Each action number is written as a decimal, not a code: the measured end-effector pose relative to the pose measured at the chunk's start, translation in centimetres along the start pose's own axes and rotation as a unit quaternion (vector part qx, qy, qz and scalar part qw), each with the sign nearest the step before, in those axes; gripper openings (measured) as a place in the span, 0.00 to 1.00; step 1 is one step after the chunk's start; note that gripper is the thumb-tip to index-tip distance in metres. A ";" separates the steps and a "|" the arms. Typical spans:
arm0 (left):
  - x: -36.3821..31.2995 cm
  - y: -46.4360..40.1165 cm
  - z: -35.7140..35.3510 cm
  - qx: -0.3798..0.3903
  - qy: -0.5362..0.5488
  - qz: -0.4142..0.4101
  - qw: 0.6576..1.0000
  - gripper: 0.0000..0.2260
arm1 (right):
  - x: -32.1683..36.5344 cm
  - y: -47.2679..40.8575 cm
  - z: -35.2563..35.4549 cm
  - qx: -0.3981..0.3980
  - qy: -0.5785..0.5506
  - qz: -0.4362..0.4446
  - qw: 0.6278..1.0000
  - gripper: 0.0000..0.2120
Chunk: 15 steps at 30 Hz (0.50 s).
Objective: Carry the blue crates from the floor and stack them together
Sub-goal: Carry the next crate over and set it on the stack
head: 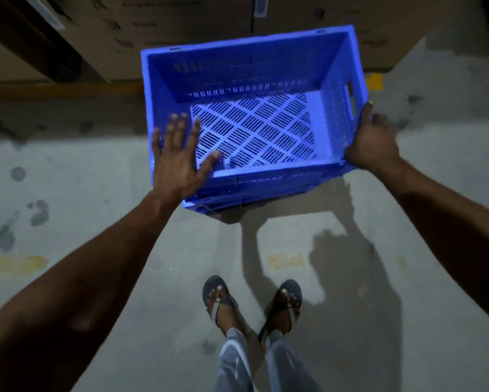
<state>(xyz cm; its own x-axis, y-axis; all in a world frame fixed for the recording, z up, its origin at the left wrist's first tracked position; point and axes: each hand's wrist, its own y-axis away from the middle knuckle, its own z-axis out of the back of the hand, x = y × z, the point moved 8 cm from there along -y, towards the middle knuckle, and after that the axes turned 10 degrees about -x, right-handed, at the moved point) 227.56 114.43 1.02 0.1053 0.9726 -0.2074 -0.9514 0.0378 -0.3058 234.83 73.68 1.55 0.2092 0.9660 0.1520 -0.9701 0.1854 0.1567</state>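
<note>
A blue slotted crate (164, 89) stands in front of me, empty, with its open top facing up. Under its near edge shows the rim of a second blue crate (198, 205), on which it appears to rest. My left hand (175, 159) hovers over the near-left corner with fingers spread, holding nothing. My right hand (374, 137) lies against the outside of the right wall at the near-right corner, one finger stretched along the wall below the handle slot (350, 97).
Large cardboard boxes (152, 29) stand right behind the crates. The grey concrete floor (96, 199) carries dark stains and faded yellow marks. My feet in sandals (251, 301) stand just short of the crates.
</note>
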 end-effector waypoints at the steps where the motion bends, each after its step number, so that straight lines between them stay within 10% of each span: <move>1: -1.0 0.1 -0.3 0.021 0.016 -0.086 0.996 0.38 | -0.2 1.6 -0.4 -0.018 0.017 0.008 1.000 0.43; 5: -1.1 -0.7 -1.3 0.117 0.001 -0.259 0.959 0.34 | 2.8 6.0 -1.5 -0.078 0.062 0.171 0.980 0.30; 15: 0.1 -0.8 0.6 0.120 -0.038 0.029 0.992 0.22 | 6.1 1.5 -3.2 0.023 0.074 0.305 0.949 0.30</move>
<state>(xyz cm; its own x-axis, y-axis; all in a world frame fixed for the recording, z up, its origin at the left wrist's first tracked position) 228.12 114.60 1.84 0.0345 0.9887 -0.1457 -0.9977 0.0256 -0.0627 234.22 80.46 -0.45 -0.4129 0.9063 0.0900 -0.8979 -0.4216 0.1268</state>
